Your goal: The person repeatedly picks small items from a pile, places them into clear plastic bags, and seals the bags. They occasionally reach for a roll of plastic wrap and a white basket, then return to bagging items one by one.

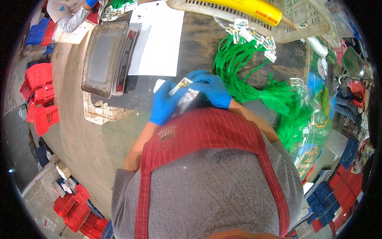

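Observation:
Both my hands wear blue gloves and meet close to my red striped apron, at the near edge of a dark table (143,100). Between the fingers of my left hand (167,101) and my right hand (212,88) are small printed labels (188,97), partly covered by the fingers. A small white paper piece (158,85) lies just left of my left hand. To the right of my right hand lies a bundle of green mesh net bags (232,59), with printed tags (252,35) at its far end. More green netting (291,110) spreads toward the right edge.
A weighing scale with a metal pan (104,59) stands at the left beside a white sheet (158,38). At the far side, a yellow roll (253,10) rests on a pale plastic crate (316,33). Another person's sleeved arm (73,21) is at the upper left. Red crates (40,77) stand on the floor.

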